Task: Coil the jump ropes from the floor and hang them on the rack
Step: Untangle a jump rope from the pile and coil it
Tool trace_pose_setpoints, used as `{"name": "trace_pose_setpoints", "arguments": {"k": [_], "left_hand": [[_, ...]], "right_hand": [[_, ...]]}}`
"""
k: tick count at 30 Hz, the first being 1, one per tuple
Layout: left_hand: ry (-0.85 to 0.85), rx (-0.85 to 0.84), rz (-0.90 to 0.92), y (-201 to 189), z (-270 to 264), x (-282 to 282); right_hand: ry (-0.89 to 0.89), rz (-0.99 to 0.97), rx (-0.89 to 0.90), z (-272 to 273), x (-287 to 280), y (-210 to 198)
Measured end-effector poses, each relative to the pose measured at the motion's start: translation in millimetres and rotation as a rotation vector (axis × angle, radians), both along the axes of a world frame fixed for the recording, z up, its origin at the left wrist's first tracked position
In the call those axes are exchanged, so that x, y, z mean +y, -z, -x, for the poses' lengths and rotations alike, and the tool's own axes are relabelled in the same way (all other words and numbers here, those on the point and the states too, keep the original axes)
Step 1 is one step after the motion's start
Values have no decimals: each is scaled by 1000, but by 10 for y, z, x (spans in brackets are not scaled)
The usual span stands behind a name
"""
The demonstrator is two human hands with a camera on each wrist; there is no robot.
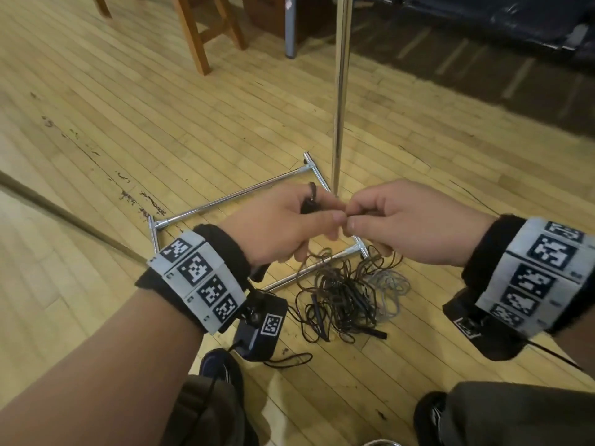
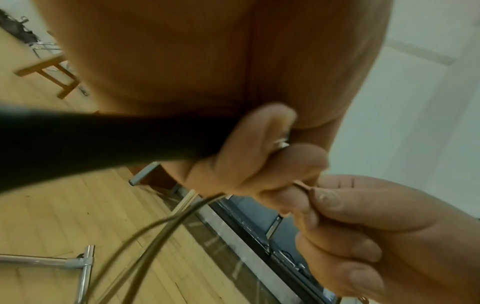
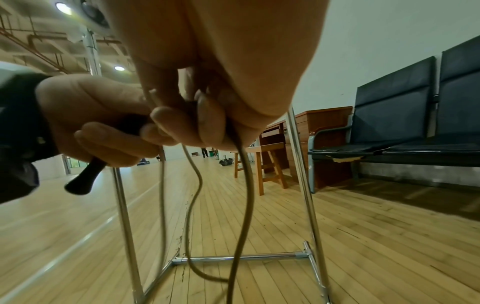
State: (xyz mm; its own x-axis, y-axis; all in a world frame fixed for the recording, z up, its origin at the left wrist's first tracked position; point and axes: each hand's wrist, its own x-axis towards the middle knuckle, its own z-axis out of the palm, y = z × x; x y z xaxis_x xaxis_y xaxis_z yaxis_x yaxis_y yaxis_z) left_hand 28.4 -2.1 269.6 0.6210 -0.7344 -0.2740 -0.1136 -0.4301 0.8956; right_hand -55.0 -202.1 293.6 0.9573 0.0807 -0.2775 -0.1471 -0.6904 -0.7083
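A tangled heap of dark jump ropes point(image 1: 338, 297) with one grey rope point(image 1: 388, 289) lies on the wooden floor beside the chrome rack base point(image 1: 231, 197). My left hand point(image 1: 289, 223) grips a black rope handle point(image 3: 85, 176) point(image 2: 91, 139), held above the heap. My right hand point(image 1: 396, 220) pinches the thin brown cord point(image 3: 244, 195) right next to the left fingertips. Loops of that cord point(image 2: 155, 232) hang down from both hands to the pile. The rack's upright pole point(image 1: 339, 91) rises just behind the hands.
Wooden stools point(image 1: 206, 30) stand at the back left, and a dark bench with padded seats point(image 3: 405, 127) lines the wall on the right. A wooden desk point(image 3: 319, 131) stands beside the bench. My shoes point(image 1: 215, 365) are near the front of the heap.
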Motion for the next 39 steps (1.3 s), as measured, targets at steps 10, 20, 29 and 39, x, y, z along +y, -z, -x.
{"name": "trace_pose_setpoints", "arguments": {"k": [10, 20, 29, 39], "left_hand": [[-568, -64, 58, -55, -269, 196], [-596, -306, -214, -55, -349, 342], [89, -81, -101, -60, 27, 55], [-412, -262, -32, 23, -231, 192]], "right_hand": [[40, 151, 185, 59, -567, 564], [106, 176, 269, 77, -615, 608], [-117, 172, 65, 5, -45, 22], [-17, 196, 55, -10, -380, 359]]}}
